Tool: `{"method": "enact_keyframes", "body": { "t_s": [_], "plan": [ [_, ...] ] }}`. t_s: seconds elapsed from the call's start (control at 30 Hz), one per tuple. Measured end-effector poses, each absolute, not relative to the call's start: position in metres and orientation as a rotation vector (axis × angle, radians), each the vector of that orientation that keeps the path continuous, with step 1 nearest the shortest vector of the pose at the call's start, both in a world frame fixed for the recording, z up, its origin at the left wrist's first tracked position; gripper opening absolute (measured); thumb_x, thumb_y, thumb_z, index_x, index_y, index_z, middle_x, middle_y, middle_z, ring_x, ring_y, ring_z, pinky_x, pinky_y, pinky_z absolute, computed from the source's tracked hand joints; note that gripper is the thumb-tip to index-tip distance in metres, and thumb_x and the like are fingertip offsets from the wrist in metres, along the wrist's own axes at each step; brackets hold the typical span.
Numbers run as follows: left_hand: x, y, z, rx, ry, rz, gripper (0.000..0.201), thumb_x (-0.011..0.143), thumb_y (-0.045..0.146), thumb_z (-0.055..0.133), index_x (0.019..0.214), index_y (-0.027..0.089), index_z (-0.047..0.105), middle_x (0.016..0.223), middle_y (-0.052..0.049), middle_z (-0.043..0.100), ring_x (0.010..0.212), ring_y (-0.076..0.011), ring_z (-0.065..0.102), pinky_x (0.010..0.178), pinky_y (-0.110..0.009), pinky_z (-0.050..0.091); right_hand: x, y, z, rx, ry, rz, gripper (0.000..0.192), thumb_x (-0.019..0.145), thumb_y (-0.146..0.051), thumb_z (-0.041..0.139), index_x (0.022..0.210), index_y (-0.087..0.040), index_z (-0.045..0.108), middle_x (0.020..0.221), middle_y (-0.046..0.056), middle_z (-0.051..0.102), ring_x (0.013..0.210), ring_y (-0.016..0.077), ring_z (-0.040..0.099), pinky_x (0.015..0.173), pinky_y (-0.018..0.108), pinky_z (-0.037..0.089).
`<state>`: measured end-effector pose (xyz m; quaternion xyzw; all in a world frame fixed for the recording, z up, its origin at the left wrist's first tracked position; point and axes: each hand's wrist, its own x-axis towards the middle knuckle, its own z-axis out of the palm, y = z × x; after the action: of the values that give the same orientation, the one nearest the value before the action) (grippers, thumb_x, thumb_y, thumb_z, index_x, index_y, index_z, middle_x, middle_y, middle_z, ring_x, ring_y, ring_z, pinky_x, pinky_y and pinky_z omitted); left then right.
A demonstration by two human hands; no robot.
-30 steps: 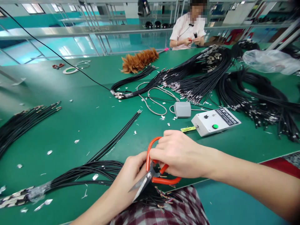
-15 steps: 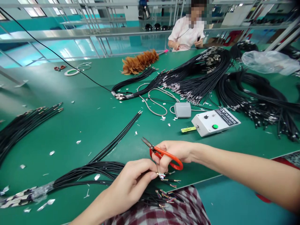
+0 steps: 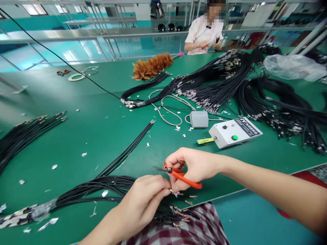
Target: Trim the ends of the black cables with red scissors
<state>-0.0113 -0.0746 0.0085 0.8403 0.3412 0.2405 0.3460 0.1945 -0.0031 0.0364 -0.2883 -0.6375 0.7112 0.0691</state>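
My right hand (image 3: 195,165) grips orange-handled scissors (image 3: 182,175), their short blades pointing left just above my left hand. My left hand (image 3: 144,199) pinches the stripped end of a black cable (image 3: 175,193), its thin coloured wires showing at my fingertips. More cable ends with coloured wires (image 3: 178,212) lie over my checked lap. These belong to a black cable bundle (image 3: 89,189) that curves left across the green table (image 3: 102,132) to a plastic-wrapped end (image 3: 22,212).
A white control box (image 3: 235,132) with a green button and a grey pedal (image 3: 198,119) sit beyond my hands. Piles of black cables (image 3: 255,92) fill the right, another bundle (image 3: 25,131) lies left. A feather duster (image 3: 152,66) and a seated person (image 3: 204,32) are at the far side.
My right hand turned the scissors from blades-down near my lap to blades pointing left. My left hand shifted from beside the scissors to pinching a cable's wire end.
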Motion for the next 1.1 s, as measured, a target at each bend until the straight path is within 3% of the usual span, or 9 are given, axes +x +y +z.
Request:
{"method": "enact_keyframes", "body": {
  "t_s": [0.1, 0.23, 0.4, 0.5, 0.7, 0.8, 0.97, 1.03, 1.1],
  "plan": [
    [-0.01, -0.075, 0.012, 2.21, 0.874, 0.639, 0.024, 0.096, 0.011, 0.044, 0.107, 0.026, 0.059, 0.095, 0.0, 0.071, 0.084, -0.0129, 0.066, 0.081, -0.021, 0.048, 0.195, -0.007, 0.042, -0.794, -2.139, 1.896, 0.013, 0.067, -0.01, 0.068, 0.068, -0.015, 0.056, 0.064, -0.007, 0.051, 0.06, 0.0071, 0.043, 0.055, 0.019, 0.035],
    [-0.011, -0.077, 0.011, 2.258, 0.896, 0.663, 0.025, 0.096, 0.013, 0.045, 0.11, 0.026, 0.06, 0.1, -0.003, 0.072, 0.088, -0.0142, 0.067, 0.084, -0.022, 0.048, 0.194, -0.012, 0.04, -0.8, -2.082, 1.928, 0.012, 0.065, -0.006, 0.064, 0.066, -0.015, 0.056, 0.06, -0.008, 0.049, 0.058, 0.0067, 0.042, 0.053, 0.018, 0.034],
    [-0.009, -0.077, 0.007, 2.171, 0.924, 0.749, 0.017, 0.092, 0.008, 0.048, 0.089, 0.021, 0.058, 0.077, 0.0, 0.067, 0.07, -0.012, 0.062, 0.068, -0.02, 0.049, 0.188, -0.017, 0.017, -0.941, -1.424, 2.292, 0.022, 0.052, -0.008, 0.07, 0.064, -0.016, 0.054, 0.059, -0.005, 0.061, 0.054, 0.0085, 0.051, 0.054, 0.02, 0.04],
    [-0.005, -0.077, 0.001, 2.211, 0.933, 0.932, 0.018, 0.09, 0.004, 0.049, 0.089, 0.02, 0.057, 0.074, 0.0, 0.067, 0.065, -0.011, 0.06, 0.064, -0.019, 0.048, 0.181, -0.028, -0.003, -0.937, -0.899, 2.511, 0.023, 0.049, -0.011, 0.07, 0.06, -0.017, 0.051, 0.055, -0.004, 0.063, 0.053, 0.0099, 0.056, 0.055, 0.02, 0.042],
    [0.004, -0.07, -0.008, 2.307, 1.335, 1.271, 0.016, 0.087, 0.006, 0.057, 0.095, 0.019, 0.06, 0.079, -0.003, 0.07, 0.067, -0.014, 0.064, 0.067, -0.024, 0.05, 0.179, -0.047, -0.007, -0.675, -0.615, 2.458, 0.029, 0.052, -0.012, 0.07, 0.063, -0.02, 0.045, 0.054, -0.005, 0.058, 0.049, 0.0083, 0.049, 0.054, 0.02, 0.038],
    [0.01, -0.063, -0.002, 1.923, 1.409, 1.191, 0.008, 0.088, 0.014, 0.056, 0.086, 0.019, 0.062, 0.07, 0.0, 0.064, 0.059, -0.0114, 0.059, 0.057, -0.02, 0.047, 0.197, -0.029, 0.006, -0.735, -0.905, 2.096, 0.027, 0.061, -0.019, 0.071, 0.067, -0.021, 0.044, 0.06, -0.004, 0.057, 0.056, 0.0112, 0.05, 0.059, 0.023, 0.039],
    [0.017, -0.054, 0.006, 1.31, 1.275, 1.072, 0.016, 0.085, 0.029, 0.059, 0.08, 0.015, 0.063, 0.061, 0.002, 0.054, 0.054, -0.0104, 0.049, 0.049, -0.02, 0.041, 0.22, 0.008, -0.002, -1.424, -1.605, 1.052, 0.012, 0.072, -0.022, 0.062, 0.077, -0.022, 0.051, 0.063, -0.004, 0.051, 0.06, 0.015, 0.047, 0.06, 0.027, 0.036],
    [0.017, -0.052, 0.006, 1.215, 1.258, 1.067, 0.018, 0.083, 0.032, 0.062, 0.081, 0.014, 0.065, 0.063, 0.001, 0.056, 0.055, -0.0105, 0.049, 0.052, -0.021, 0.042, 0.218, 0.008, -0.013, -1.521, -1.779, 0.879, 0.006, 0.076, -0.021, 0.058, 0.077, -0.022, 0.052, 0.065, -0.003, 0.053, 0.061, 0.0158, 0.048, 0.059, 0.027, 0.037],
    [0.017, -0.051, 0.006, 1.177, 1.253, 1.056, 0.019, 0.081, 0.033, 0.064, 0.081, 0.014, 0.065, 0.064, 0.001, 0.056, 0.056, -0.0106, 0.05, 0.053, -0.021, 0.042, 0.211, 0.001, -0.019, -1.456, -1.757, 0.959, 0.007, 0.079, -0.024, 0.058, 0.076, -0.022, 0.051, 0.07, -0.002, 0.057, 0.064, 0.0159, 0.051, 0.061, 0.028, 0.04]
  ]
}}
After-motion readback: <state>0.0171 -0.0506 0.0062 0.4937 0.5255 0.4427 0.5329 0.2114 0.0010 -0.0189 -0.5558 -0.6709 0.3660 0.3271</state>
